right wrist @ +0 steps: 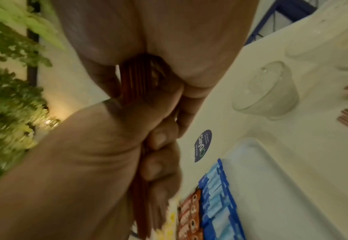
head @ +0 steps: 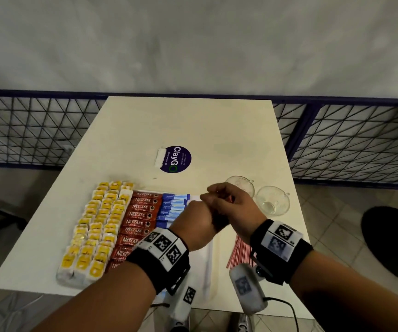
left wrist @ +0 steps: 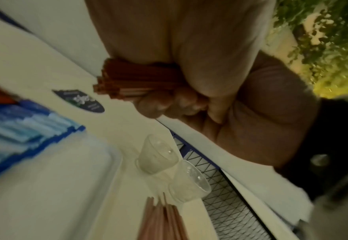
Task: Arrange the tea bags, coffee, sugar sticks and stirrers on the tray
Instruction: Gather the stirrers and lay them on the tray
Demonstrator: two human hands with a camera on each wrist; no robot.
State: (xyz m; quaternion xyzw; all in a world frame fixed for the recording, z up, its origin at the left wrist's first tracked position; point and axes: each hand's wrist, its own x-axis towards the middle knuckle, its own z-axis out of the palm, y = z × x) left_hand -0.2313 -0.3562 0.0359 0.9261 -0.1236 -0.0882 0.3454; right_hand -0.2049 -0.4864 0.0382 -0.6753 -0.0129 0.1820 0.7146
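Head view shows your 2 hands meeting above the right part of the tray (head: 207,264), over the near half of the tabletop (head: 193,130). Your left hand (head: 194,226) is curled into a fist around a bundle of red stirrers (left wrist: 131,81), back of the hand up, wrist angled toward the far right corner. Your right hand (head: 229,204) comes in from the right, fingers folded over the far end of the same bundle, so both hands grip it; in the left wrist view the stirrer ends poke out past your knuckles. On the tray, the yellow tea bags (head: 95,231) fill the left edge in 3 columns, the red coffee sticks (head: 138,222) lie beside them, and the blue sugar sticks (head: 172,206) sit next toward the right. More loose stirrers (head: 239,251) lie on the tabletop near its right edge, just beside the tray. 2 clear glass cups (head: 273,200) stand beyond them by the right edge.
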